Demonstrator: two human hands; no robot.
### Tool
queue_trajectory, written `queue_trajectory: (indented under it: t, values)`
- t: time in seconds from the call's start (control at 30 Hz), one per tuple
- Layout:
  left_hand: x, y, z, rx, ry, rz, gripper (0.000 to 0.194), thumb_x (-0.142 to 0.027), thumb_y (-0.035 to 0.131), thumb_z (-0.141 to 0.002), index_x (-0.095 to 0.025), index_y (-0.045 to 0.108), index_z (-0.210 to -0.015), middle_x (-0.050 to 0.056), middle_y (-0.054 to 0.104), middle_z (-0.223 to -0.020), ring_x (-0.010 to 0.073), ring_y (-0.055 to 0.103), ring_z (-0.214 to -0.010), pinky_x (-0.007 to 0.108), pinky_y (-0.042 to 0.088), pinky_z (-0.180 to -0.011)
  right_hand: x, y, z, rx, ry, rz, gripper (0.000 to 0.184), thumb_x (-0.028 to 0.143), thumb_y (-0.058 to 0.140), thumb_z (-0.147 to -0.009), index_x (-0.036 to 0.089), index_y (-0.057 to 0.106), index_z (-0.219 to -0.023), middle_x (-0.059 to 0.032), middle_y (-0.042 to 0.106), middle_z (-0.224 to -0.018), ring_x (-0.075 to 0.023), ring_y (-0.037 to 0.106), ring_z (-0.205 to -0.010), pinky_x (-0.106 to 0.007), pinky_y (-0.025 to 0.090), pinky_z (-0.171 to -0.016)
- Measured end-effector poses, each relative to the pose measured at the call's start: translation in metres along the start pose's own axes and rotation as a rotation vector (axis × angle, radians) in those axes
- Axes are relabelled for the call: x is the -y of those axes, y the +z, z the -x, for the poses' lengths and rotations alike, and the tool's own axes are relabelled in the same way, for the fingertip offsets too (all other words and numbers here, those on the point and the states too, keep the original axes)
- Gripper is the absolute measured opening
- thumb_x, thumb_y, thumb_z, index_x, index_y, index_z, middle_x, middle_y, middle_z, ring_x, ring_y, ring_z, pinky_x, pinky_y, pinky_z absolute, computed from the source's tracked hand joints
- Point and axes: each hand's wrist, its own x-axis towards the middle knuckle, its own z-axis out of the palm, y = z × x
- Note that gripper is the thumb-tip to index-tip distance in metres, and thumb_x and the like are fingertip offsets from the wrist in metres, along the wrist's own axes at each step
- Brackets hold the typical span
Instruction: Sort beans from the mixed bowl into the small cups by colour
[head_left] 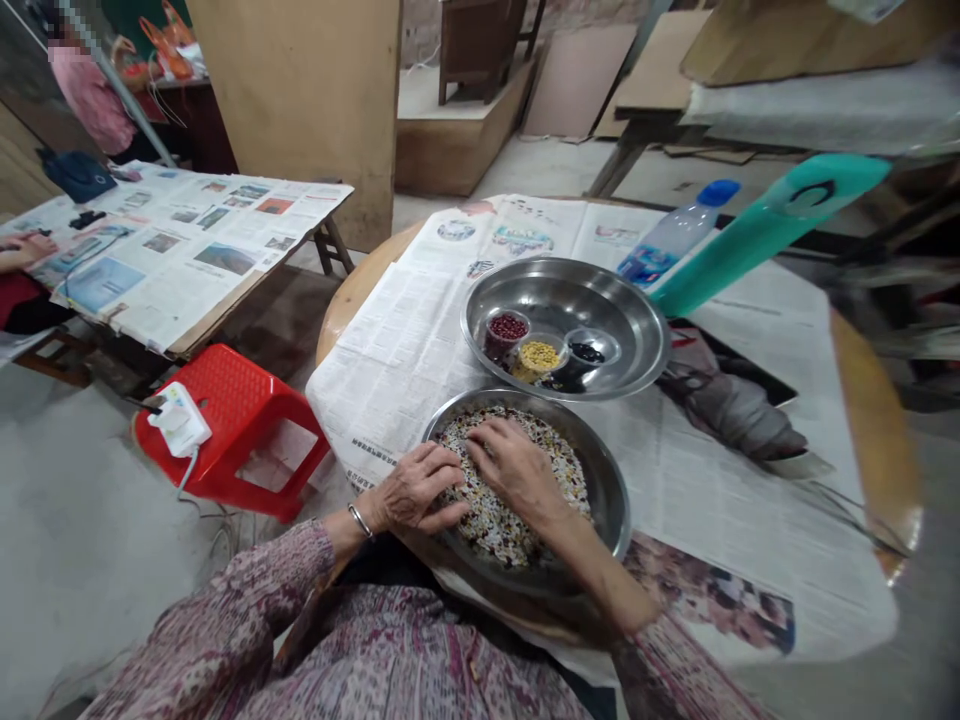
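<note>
A steel basin [611, 495] full of mixed beans [495, 525] sits at the near edge of a round table. My left hand [416, 490] rests on the basin's left rim, fingers curled onto the beans. My right hand [514, 465] lies on the beans in the middle, fingers bent and pressed into them. Whether either hand holds beans is hidden. Behind stands a second steel basin [630, 300] with three small cups: red beans [508, 327], yellow beans [539, 356] and black beans [586, 352].
Newspaper [405, 340] covers the round table. A water bottle [675, 238] and a teal object [757, 235] lie at the back right. A red plastic stool [240, 420] with a white charger [178, 420] stands left. Another person's arm [22, 250] rests on a papered table [187, 250].
</note>
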Motion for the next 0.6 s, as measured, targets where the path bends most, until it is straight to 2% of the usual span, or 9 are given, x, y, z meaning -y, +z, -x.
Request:
queue_trajectory:
  t: [0.1,0.2,0.3,0.4,0.47,0.53,0.6]
  values:
    - [-0.002,-0.002,-0.001,-0.063,0.016,0.004,0.029,-0.040,0.055,-0.092,-0.013,0.054,-0.101,0.013,0.061,-0.103,0.0230,0.056,-0.101,0.039,0.051,-0.087,0.016,-0.001,0.008,0.104,-0.176,-0.017,0.019,0.025,0.053,-0.091,0.020,0.066,-0.104,-0.0094,0.066,-0.106,-0.0228,0.055,-0.101,-0.039,0.047,-0.088]
    - [-0.001,-0.002,-0.001,-0.064,0.013,-0.003,0.030,-0.042,0.056,-0.092,-0.013,0.054,-0.100,0.012,0.061,-0.099,0.0221,0.057,-0.097,0.038,0.052,-0.084,0.009,-0.010,0.023,0.144,-0.229,0.028,0.013,0.024,0.055,-0.090,0.022,0.067,-0.095,-0.0070,0.067,-0.102,-0.0223,0.055,-0.098,-0.039,0.047,-0.087]
    - [0.000,-0.001,0.000,-0.035,0.003,0.002,0.028,-0.041,0.057,-0.092,-0.015,0.054,-0.098,0.011,0.062,-0.098,0.0212,0.058,-0.094,0.038,0.052,-0.083,-0.015,-0.022,0.034,0.074,-0.135,0.074,0.017,0.021,0.051,-0.092,0.021,0.068,-0.089,-0.0065,0.068,-0.096,-0.0216,0.055,-0.093,-0.036,0.046,-0.085]
    - [0.001,0.000,0.001,-0.031,0.005,0.007,0.026,-0.040,0.058,-0.091,-0.015,0.055,-0.096,0.010,0.063,-0.097,0.0206,0.058,-0.092,0.037,0.051,-0.083,-0.035,-0.026,0.030,-0.077,0.048,0.129,0.022,0.023,0.047,-0.093,0.019,0.068,-0.100,-0.0088,0.068,-0.100,-0.0228,0.055,-0.097,-0.036,0.046,-0.088]
    - [0.002,0.001,0.001,-0.024,0.003,0.007,0.026,-0.040,0.059,-0.091,-0.014,0.055,-0.096,0.010,0.063,-0.097,0.0203,0.058,-0.091,0.037,0.051,-0.083,-0.038,-0.023,0.020,-0.130,0.177,0.212,0.026,0.027,0.047,-0.094,0.017,0.068,-0.106,-0.0110,0.067,-0.102,-0.0251,0.055,-0.099,-0.039,0.046,-0.089]
    - [0.002,0.001,0.001,-0.009,-0.008,0.002,0.026,-0.040,0.058,-0.091,-0.015,0.056,-0.096,0.010,0.063,-0.096,0.0202,0.058,-0.090,0.037,0.050,-0.084,-0.035,-0.018,0.010,-0.104,0.245,0.275,0.031,0.031,0.047,-0.094,0.016,0.067,-0.112,-0.0132,0.066,-0.104,-0.0275,0.055,-0.100,-0.041,0.046,-0.087]
    - [0.002,0.001,0.002,0.007,-0.023,-0.007,0.026,-0.040,0.056,-0.092,-0.015,0.056,-0.096,0.010,0.064,-0.097,0.0202,0.058,-0.090,0.037,0.050,-0.085,-0.029,-0.015,0.006,-0.031,0.228,0.249,0.031,0.031,0.047,-0.094,0.016,0.066,-0.113,-0.0130,0.065,-0.103,-0.0270,0.056,-0.100,-0.040,0.047,-0.086]
